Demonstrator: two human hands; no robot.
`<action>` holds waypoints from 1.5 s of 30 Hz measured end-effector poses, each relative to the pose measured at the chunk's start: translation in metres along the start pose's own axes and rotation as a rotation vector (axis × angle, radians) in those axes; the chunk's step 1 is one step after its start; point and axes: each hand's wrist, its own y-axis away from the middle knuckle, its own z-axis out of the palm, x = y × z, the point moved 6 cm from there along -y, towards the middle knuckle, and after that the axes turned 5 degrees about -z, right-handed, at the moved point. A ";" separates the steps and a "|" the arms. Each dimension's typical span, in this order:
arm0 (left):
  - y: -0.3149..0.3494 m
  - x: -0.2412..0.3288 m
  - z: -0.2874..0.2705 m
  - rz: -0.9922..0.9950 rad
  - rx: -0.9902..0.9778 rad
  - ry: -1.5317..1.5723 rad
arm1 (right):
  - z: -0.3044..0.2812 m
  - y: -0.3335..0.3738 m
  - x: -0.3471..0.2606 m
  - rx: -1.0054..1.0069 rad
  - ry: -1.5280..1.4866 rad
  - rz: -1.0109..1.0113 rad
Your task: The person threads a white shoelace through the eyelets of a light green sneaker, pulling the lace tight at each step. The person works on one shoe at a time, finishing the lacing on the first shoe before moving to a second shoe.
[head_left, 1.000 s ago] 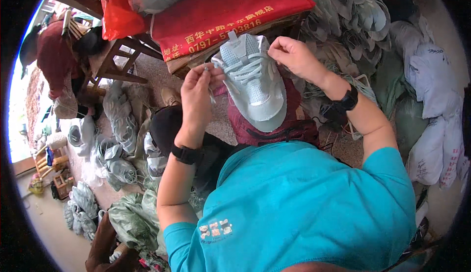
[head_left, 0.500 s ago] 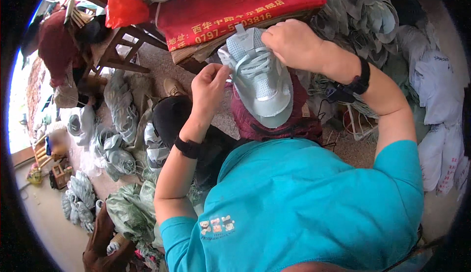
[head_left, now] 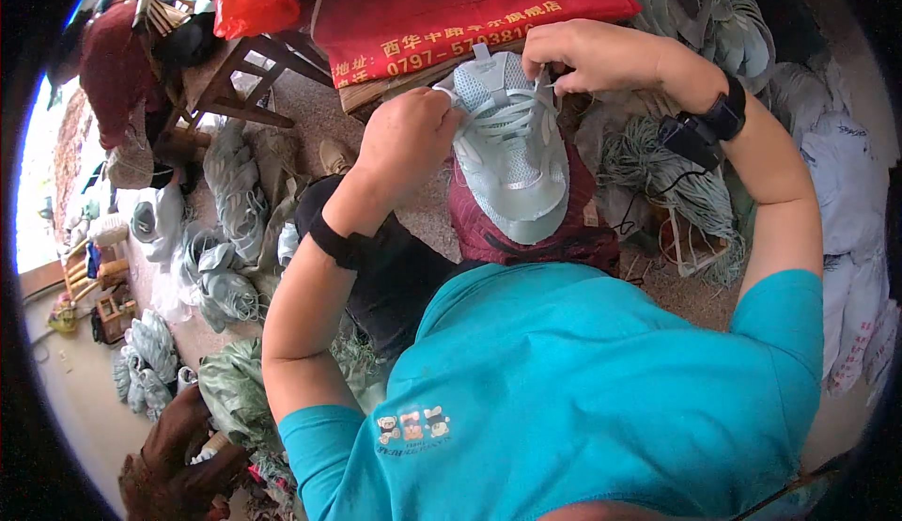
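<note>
A pale mint sneaker upper [head_left: 521, 183] lies toe toward me on a dark red cloth-like surface [head_left: 479, 230], its tongue pointing away. Pale shoelace [head_left: 507, 122] crosses its front in several rows. On the upper's left side, my left hand [head_left: 409, 140] is closed by the eyelets, pinching what looks like a lace; its fingertips are partly hidden. My right hand [head_left: 592, 59] reaches over the right collar edge, thumb and fingers closed on a short piece of the shoelace. Dark bands circle both wrists; the right one carries a small black box [head_left: 691, 140].
Beyond the upper stands a wooden bench [head_left: 362, 98] with a red printed bag [head_left: 470, 14] on it. Bundled uppers [head_left: 230, 192] lie at the left, and hanks of pale cord [head_left: 658, 159] at the right. A wooden stool [head_left: 235, 89] stands far left, white sacks [head_left: 846, 183] far right.
My left hand has moved up and right, closer to the tongue. My right hand has shifted slightly right, its fingers now lower at the collar edge. The upper appears slightly farther right in view.
</note>
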 end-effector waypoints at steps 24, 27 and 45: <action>-0.015 -0.028 -0.003 0.163 -0.259 0.476 | 0.010 -0.006 0.007 -0.004 0.032 -0.034; -0.018 -0.031 0.003 0.177 -0.262 0.376 | 0.015 0.001 0.015 0.076 -0.047 -0.052; 0.003 -0.036 0.023 -0.246 0.014 0.725 | 0.040 0.008 0.027 0.477 -0.513 0.338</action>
